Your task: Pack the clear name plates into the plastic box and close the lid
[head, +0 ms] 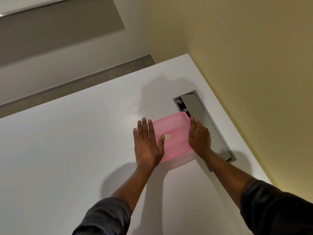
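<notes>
Plainly: white table (67,150), grey cable hatch (201,121), yellow wall (254,56).

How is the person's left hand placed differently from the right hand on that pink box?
The left hand lies flat and open on top of the translucent pink plastic lid, fingers straight, thumb resting near a small pale sticker. The right hand is curled, gripping the lid's right edge from the side, beside the grey metal cable hatch in the white table. Both hands touch the lid, and both arms wear dark sleeves pushed up.
</notes>
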